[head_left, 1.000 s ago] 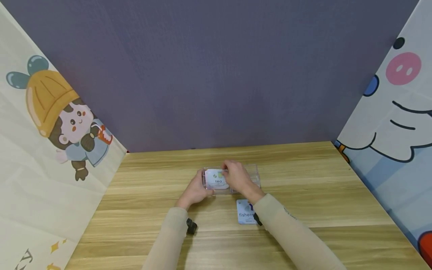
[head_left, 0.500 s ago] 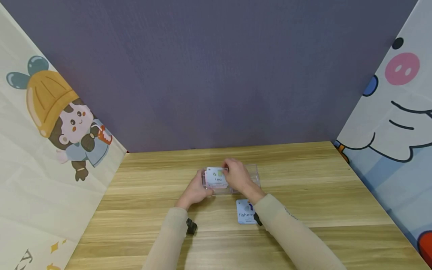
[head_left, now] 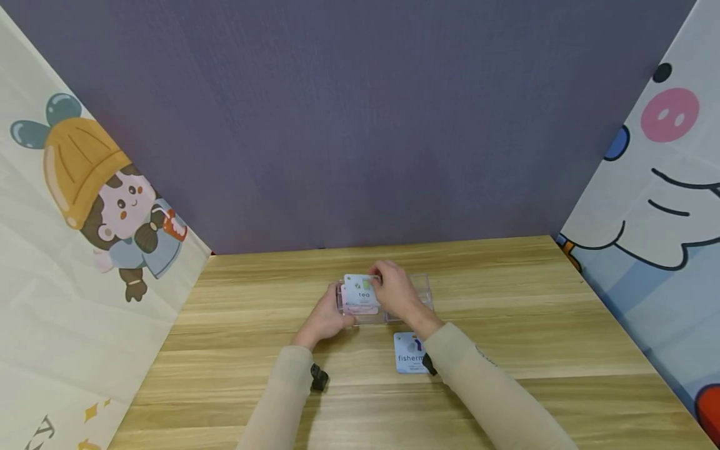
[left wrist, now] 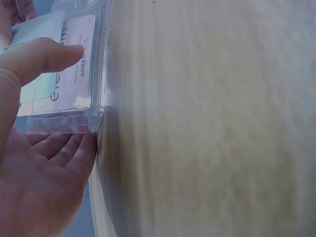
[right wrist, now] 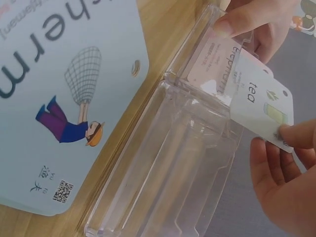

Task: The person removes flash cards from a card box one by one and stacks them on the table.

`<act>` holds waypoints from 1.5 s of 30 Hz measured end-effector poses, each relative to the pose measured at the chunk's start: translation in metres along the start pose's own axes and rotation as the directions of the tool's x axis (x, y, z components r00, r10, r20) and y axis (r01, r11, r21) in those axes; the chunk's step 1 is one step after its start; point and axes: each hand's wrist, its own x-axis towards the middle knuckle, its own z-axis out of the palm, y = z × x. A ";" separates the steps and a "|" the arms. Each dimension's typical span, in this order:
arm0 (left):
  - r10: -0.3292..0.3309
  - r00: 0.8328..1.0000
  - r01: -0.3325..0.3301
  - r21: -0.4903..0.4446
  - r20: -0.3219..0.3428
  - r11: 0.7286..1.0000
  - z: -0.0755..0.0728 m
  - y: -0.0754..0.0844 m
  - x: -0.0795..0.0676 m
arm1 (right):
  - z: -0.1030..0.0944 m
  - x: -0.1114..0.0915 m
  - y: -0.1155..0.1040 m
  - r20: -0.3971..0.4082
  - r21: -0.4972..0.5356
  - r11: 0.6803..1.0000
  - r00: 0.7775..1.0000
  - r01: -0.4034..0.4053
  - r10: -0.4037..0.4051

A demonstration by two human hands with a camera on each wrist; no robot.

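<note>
A clear plastic card box (head_left: pixel 426 289) with two compartments lies on the table. My left hand (head_left: pixel 326 317) grips its left end, the thumb over the rim and the fingers along the end wall, as the left wrist view shows. My right hand (head_left: pixel 396 294) pinches a pale blue "tea" flashcard (right wrist: pixel 256 94) by one corner between thumb and fingers. This card is tilted and raised partly out of the left compartment. Beneath it a pink "elephant" card (right wrist: pixel 210 64) lies in that compartment. The right compartment (right wrist: pixel 168 173) holds no cards in the right wrist view.
A pale blue "fisherman" card (head_left: pixel 407 356) lies on the wooden table (head_left: pixel 236 375) in front of the box, partly hidden by the right sleeve. A dark grey panel (head_left: pixel 360 125) stands behind the table, and printed cloth walls (head_left: pixel 50 325) flank it.
My right hand has lifted the "tea" card slightly up and away from me, uncovering more of the pink card beneath. My left hand and the box have stayed in place.
</note>
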 end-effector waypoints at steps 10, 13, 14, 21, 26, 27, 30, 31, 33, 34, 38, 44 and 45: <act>-0.016 1.000 0.016 -0.001 -0.014 1.000 0.001 0.000 0.000 | -0.005 0.000 -0.003 -0.031 0.076 0.996 0.999 0.037 -0.034; -0.024 1.000 0.024 0.006 -0.015 1.000 0.001 0.000 0.000 | -0.007 0.000 -0.004 -0.043 0.083 0.995 0.998 0.047 -0.044; -0.027 1.000 0.027 0.008 -0.015 1.000 0.001 0.000 0.000 | -0.007 0.000 -0.004 -0.044 0.083 0.995 0.998 0.048 -0.044; -0.025 0.999 0.025 0.011 -0.024 1.000 0.001 -0.001 0.001 | -0.009 0.000 -0.004 -0.041 0.067 0.997 0.998 0.042 -0.039; -0.011 0.999 0.011 0.014 -0.035 1.000 0.001 -0.002 0.001 | -0.010 0.000 -0.003 -0.046 0.081 0.996 0.999 0.026 -0.022; -0.011 0.999 0.011 0.015 -0.035 1.000 0.001 -0.002 0.001 | -0.010 0.001 -0.003 -0.049 0.083 0.996 0.999 0.023 -0.019; -0.006 0.999 0.006 0.015 -0.039 1.000 0.001 -0.002 0.001 | -0.011 0.001 -0.002 -0.060 0.100 0.995 0.998 0.014 -0.008; -0.008 0.999 0.008 0.016 -0.039 1.000 0.002 -0.002 0.001 | -0.012 0.000 -0.002 -0.063 0.105 0.994 0.998 0.010 -0.003; -0.010 0.999 0.011 0.016 -0.040 1.000 0.002 -0.002 0.002 | -0.012 0.001 -0.001 -0.066 0.114 0.993 0.998 0.001 0.007; -0.010 0.999 0.011 0.015 -0.042 1.000 0.002 -0.002 0.002 | -0.013 0.001 0.000 -0.067 0.119 0.993 0.998 -0.003 0.011; -0.013 0.999 0.014 0.016 -0.044 1.000 0.003 -0.002 0.003 | -0.015 0.000 0.001 -0.066 0.132 0.991 0.997 -0.022 0.031; -0.007 0.999 0.008 0.035 -0.051 0.999 0.004 -0.003 0.004 | -0.020 -0.001 0.000 -0.065 0.155 0.987 0.996 -0.047 0.057; -0.006 0.999 0.008 0.038 -0.052 0.999 0.004 -0.003 0.004 | -0.021 -0.001 0.000 -0.067 0.159 0.986 0.996 -0.047 0.058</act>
